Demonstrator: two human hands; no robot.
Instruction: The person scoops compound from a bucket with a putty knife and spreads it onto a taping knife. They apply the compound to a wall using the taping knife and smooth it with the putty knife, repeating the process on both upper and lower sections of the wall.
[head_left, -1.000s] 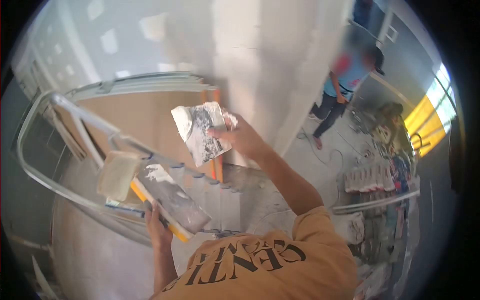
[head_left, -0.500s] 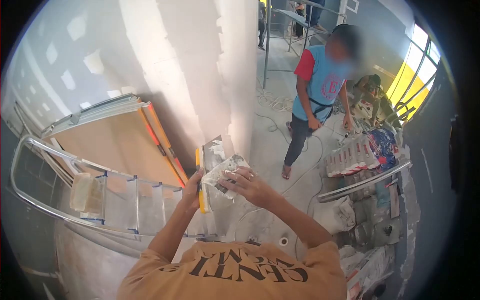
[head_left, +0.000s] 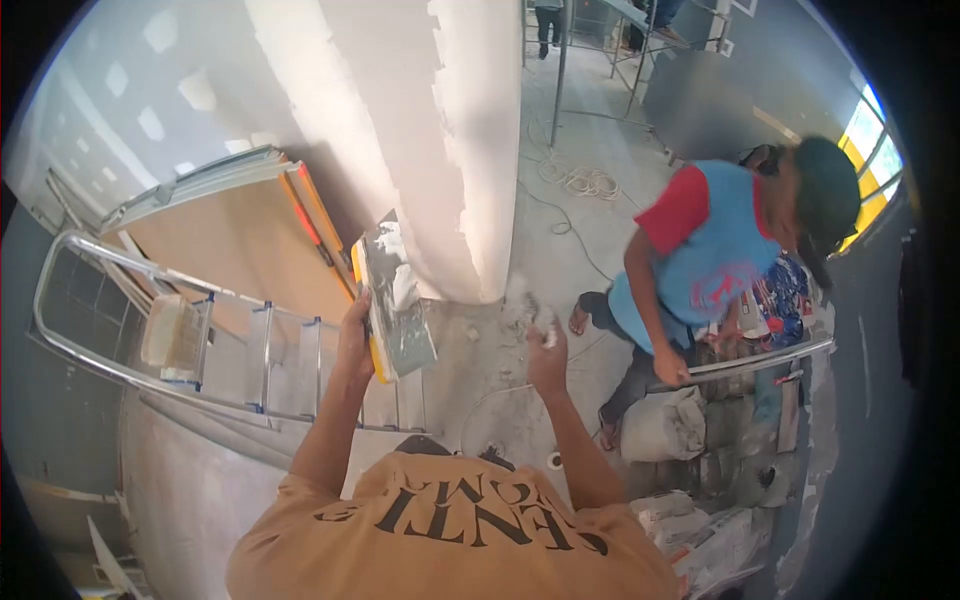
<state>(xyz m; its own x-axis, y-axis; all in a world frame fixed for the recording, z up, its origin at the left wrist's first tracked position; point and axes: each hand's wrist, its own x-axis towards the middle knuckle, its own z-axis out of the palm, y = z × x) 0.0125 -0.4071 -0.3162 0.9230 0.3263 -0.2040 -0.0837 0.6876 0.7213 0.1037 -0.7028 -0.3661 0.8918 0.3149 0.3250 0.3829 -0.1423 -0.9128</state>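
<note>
Left fingers clamped on yellow-edged blade; floor between blade and right fingers, cannot tell whether together.

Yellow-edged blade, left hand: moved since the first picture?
Yes, rightward: the blade, then left of the orange strips by the leaning boards, is now right of them, in the left hand.

white patches dot the grey wall; the floor is smudged; the window shows yellow.
</note>
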